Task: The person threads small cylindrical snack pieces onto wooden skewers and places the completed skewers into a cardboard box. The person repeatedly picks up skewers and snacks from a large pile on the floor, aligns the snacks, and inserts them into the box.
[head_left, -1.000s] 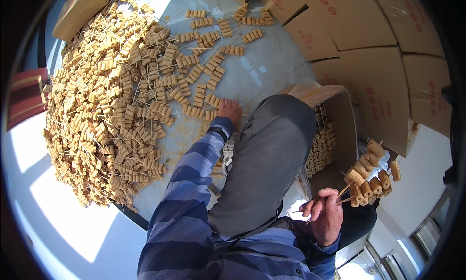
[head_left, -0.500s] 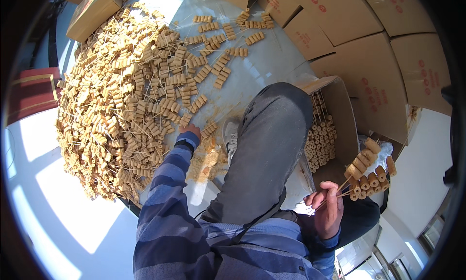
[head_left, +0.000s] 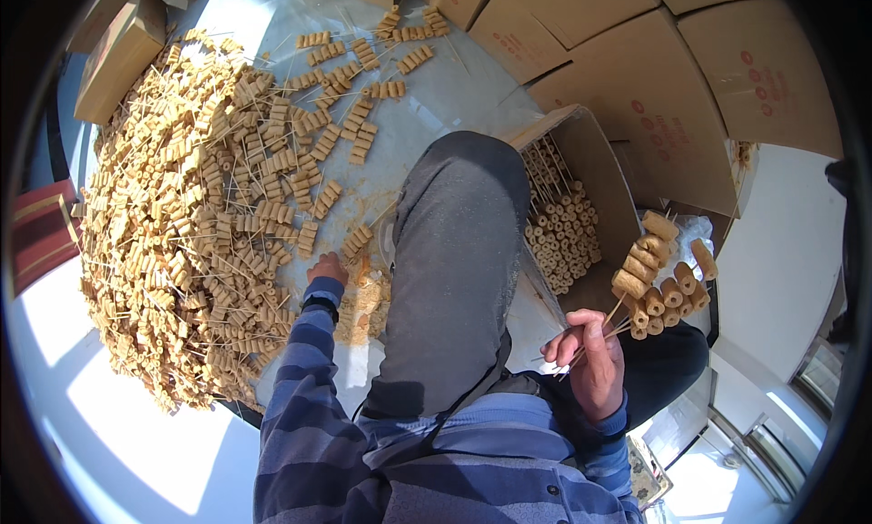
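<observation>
My right hand (head_left: 592, 359) is closed around the thin sticks of several skewers (head_left: 647, 268), each threaded with short, hollow tan rolls. The loaded ends fan out up and to the right, beyond my fingers. On the other side, my left hand (head_left: 329, 268) reaches down at the right edge of a large heap of the same skewers (head_left: 195, 215). Its back faces up and the fingertips are hidden, so what it grips, if anything, does not show. Close by on its right lies a single skewer (head_left: 357, 242).
Beside my bent knee (head_left: 463, 206) an open cardboard box (head_left: 595, 152) holds stacked skewers. Closed cartons (head_left: 649, 88) stand behind it. Loose skewers (head_left: 363, 54) lie on the plastic sheet (head_left: 409, 115), with crumbs (head_left: 363, 306) near my left hand. A dark red object (head_left: 44, 233) is far left.
The whole view has shifted, and the scene sits further left. My left hand has drawn back slightly toward me at the heap's edge. The right hand keeps its hold on the skewers.
</observation>
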Demonstrator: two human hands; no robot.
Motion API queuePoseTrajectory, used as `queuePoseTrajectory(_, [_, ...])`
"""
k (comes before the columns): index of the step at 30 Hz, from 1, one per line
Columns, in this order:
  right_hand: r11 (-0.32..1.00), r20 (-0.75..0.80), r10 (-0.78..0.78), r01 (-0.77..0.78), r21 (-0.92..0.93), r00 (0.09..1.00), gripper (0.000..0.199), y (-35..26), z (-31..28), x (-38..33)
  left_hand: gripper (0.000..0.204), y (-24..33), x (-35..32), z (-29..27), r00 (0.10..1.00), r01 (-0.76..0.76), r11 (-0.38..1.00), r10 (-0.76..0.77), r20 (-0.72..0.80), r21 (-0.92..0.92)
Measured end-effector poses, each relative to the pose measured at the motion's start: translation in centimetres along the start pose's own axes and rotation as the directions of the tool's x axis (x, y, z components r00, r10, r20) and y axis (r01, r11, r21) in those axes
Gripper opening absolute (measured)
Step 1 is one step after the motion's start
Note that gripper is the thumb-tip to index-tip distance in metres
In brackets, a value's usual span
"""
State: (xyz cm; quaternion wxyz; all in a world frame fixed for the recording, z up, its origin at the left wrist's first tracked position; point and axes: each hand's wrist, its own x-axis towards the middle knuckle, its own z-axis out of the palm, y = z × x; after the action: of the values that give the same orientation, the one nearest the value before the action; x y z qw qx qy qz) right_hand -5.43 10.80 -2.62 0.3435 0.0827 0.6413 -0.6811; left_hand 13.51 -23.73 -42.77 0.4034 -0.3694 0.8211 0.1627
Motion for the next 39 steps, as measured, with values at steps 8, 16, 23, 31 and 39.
queuePoseTrajectory(8, [0.971,-0.314,-0.214,0.236,0.035,0.925,0.041,-2.1,-4.9,-1.8,0.034,-2.6,3.2,4.5,0.998,0.068,0.989,-0.067,0.015,-0.132])
queuePoseTrajectory(16, [0.963,-0.189,0.017,0.035,0.266,0.982,0.043,-0.1,-4.2,-1.4,0.017,-4.1,-8.5,-14.8,0.786,-0.387,0.912,0.248,-0.566,-0.137])
queuePoseTrajectory(23, [0.896,0.193,0.270,-0.319,0.309,0.944,0.047,0.1,-4.7,-2.4,0.031,7.7,-28.9,-33.4,0.024,-0.462,0.577,0.768,-0.640,0.674])
queuePoseTrajectory(31, [0.889,0.445,0.163,-0.326,0.321,0.881,0.052,1.0,-4.8,-6.8,0.034,21.2,-38.3,-29.1,-0.358,-0.501,-0.154,0.933,-0.041,0.851])
queuePoseTrajectory(39, [0.833,0.427,0.041,-0.267,0.484,0.903,0.037,1.2,-6.2,-10.2,0.034,24.8,-40.9,-24.8,-0.371,-0.568,-0.194,0.928,-0.038,0.800])
